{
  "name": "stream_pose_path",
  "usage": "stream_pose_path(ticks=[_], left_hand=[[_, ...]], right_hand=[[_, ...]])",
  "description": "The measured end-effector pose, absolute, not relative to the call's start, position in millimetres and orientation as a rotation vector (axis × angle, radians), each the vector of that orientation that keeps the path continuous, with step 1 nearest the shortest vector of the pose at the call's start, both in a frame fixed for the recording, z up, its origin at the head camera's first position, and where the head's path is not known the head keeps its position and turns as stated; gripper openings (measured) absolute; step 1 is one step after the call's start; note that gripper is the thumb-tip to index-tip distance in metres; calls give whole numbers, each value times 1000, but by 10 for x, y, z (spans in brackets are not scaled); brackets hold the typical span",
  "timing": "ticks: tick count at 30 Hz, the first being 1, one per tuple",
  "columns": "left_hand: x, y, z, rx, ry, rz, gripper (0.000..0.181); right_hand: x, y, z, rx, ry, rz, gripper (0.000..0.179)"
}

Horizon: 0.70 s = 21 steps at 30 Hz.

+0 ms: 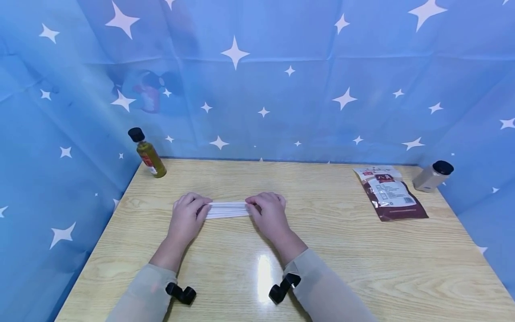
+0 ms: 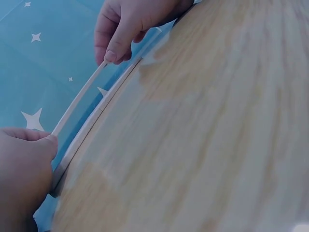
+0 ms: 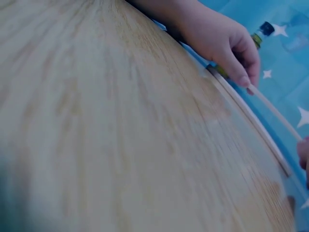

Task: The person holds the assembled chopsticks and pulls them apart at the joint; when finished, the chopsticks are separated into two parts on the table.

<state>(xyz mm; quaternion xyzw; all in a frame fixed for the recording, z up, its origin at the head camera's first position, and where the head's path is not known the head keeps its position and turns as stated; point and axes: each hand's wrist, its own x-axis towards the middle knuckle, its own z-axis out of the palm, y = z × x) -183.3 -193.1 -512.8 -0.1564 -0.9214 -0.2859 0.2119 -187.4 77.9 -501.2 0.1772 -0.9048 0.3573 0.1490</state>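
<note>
Several thin white strips (image 1: 227, 210) lie side by side between the two hands over the wooden table. My left hand (image 1: 186, 218) pinches their left end between thumb and fingers. At the right end, my right hand (image 1: 270, 213) pinches in the same way. In the left wrist view, one narrow white strip (image 2: 79, 96) stretches from one hand's fingertips to the other's. Below it, a low white length (image 2: 94, 117) runs along the tabletop. The right wrist view also has the pinched strip (image 3: 276, 112), with my right hand (image 3: 304, 155) cut by the frame edge. The strips' ends are hidden under the fingers.
An oil bottle (image 1: 151, 157) with a black cap stands at the table's back left. Toward the back right lies a maroon and white printed packet (image 1: 389, 192), beside a black-capped shaker jar (image 1: 430, 178). A blue star-patterned curtain (image 1: 257, 89) hangs behind the table (image 1: 342, 268).
</note>
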Motion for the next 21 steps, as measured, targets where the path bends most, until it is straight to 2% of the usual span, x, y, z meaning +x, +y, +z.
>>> stream_pose_path(ticks=[9,21], left_hand=[[-1811,-1891,-5079,-419,-2573,-752,16],[-1809,-1835,-5074,-486,-2503,-712,12]], right_hand=[[-1877,842,-5014,535,-2594,978,8],[-1862,910,-5005,517,-2630,933,8]])
